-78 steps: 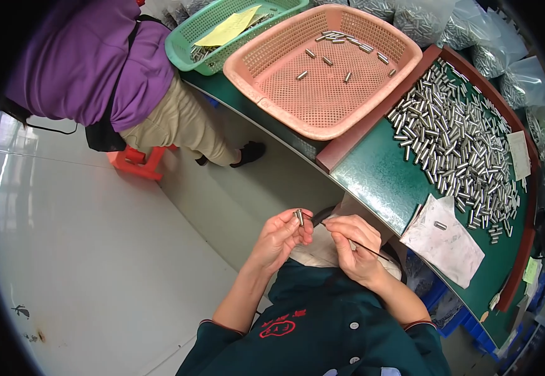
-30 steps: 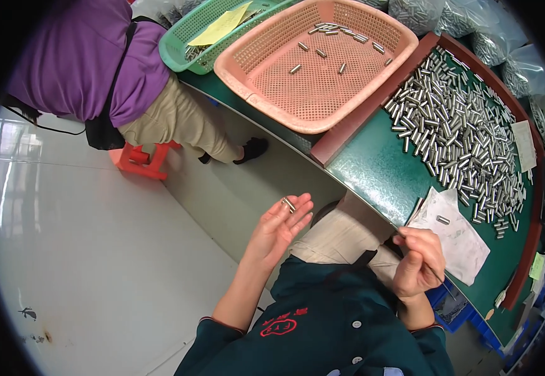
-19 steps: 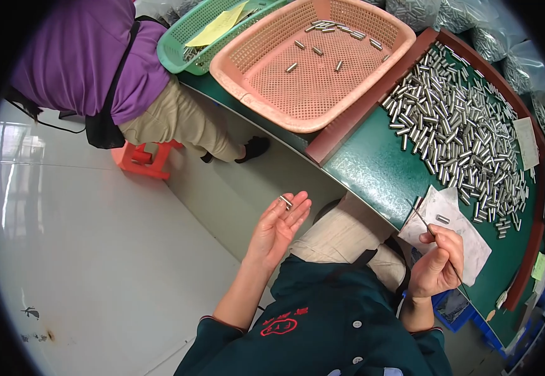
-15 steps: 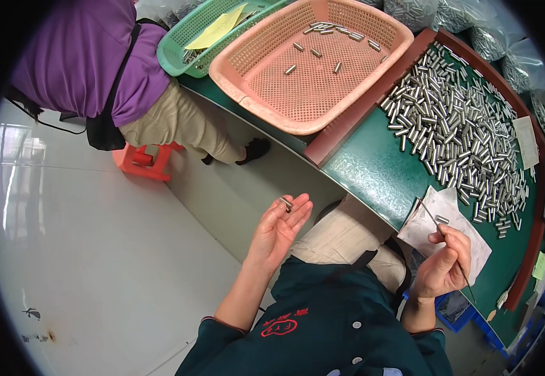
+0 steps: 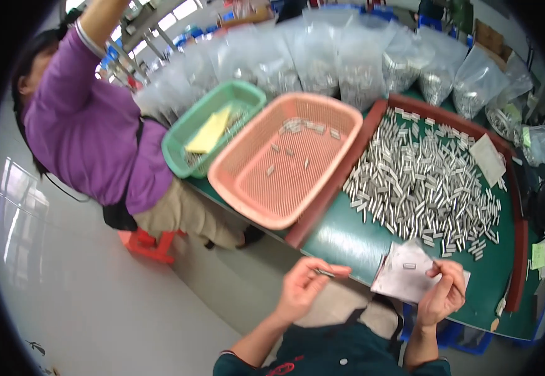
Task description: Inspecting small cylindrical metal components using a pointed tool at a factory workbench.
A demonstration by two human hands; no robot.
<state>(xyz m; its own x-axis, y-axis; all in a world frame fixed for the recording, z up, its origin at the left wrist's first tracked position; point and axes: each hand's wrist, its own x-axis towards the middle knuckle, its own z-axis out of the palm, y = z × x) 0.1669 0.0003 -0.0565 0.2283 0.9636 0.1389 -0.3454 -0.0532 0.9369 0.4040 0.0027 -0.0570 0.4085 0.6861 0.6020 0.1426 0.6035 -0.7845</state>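
My left hand (image 5: 304, 289) is raised by the near table edge, fingers curled, with a small shiny metal pin (image 5: 324, 272) between thumb and fingers. To the right, my right hand (image 5: 443, 293) is pinched closed over the edge of a white sheet of paper (image 5: 388, 283). The thin dark rod seen in it a moment ago is hardly discernible now. A single metal pin (image 5: 409, 266) lies on that sheet. Beyond it spreads a large heap of loose metal pins (image 5: 420, 182) on the green tabletop (image 5: 329, 241).
A red-brown raised border (image 5: 513, 269) rims the heap. Left of it stand a pink basket (image 5: 257, 194) with several pins and a green basket (image 5: 175, 150) holding yellow paper. Filled clear bags (image 5: 360, 69) line the back. A person in purple (image 5: 97, 138) is at the left.
My view has tilted up, so the table sits lower in the picture. My left hand has turned over, its fingers have curled, and it is closer to the sheet.
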